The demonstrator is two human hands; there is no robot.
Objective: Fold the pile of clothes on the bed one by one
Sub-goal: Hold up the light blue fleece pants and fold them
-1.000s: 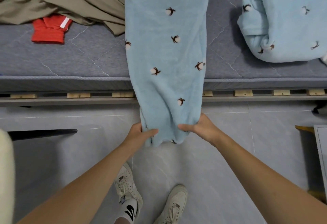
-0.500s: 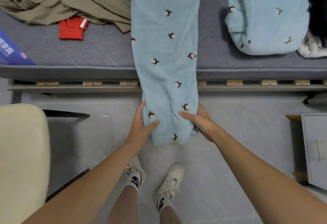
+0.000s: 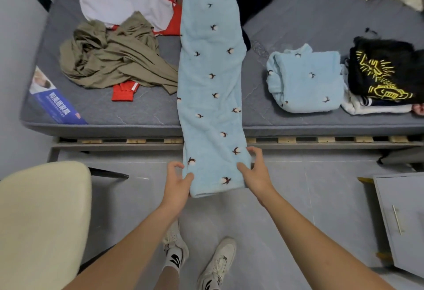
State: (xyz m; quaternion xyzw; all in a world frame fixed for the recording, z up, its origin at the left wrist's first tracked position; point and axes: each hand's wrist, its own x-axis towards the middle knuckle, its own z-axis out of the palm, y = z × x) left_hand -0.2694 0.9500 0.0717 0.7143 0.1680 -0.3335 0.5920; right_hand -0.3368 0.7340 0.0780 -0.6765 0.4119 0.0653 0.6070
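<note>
Both my hands grip the near end of the light blue fleece trousers, left hand on the left edge, right hand on the right edge. They stretch from the bed out over the floor, hem hanging past the mattress edge.

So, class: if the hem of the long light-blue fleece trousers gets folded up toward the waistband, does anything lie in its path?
Nothing visible does. Both hands, left and right, grip the hem of the long light-blue fleece trousers, whose top surface is bare.
</note>
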